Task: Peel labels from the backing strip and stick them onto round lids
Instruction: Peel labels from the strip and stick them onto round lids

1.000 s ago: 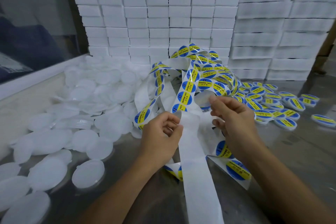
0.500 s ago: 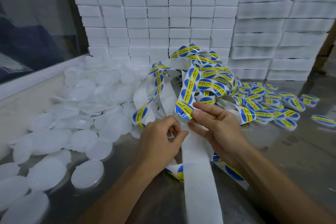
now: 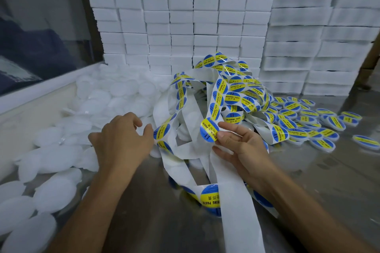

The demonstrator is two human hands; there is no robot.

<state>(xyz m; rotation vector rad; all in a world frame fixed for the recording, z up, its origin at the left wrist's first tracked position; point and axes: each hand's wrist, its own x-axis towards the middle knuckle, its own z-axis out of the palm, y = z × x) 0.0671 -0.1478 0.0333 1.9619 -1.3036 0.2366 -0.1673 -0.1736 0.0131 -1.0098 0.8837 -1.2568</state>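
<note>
A tangled white backing strip with round blue-and-yellow labels lies heaped in the middle of the metal table. My right hand pinches one blue-and-yellow label between thumb and forefinger, just left of the hand. My left hand hovers with loosely curled fingers over the pile of plain white round lids on the left, holding nothing. Labelled lids lie spread on the right.
Stacks of white foam blocks form a wall behind the table. A low white ledge borders the left side. Bare metal shows at the front right.
My left hand has let go of the strip and moved left toward the plain lids. My right hand now holds a label lifted from the strip.
</note>
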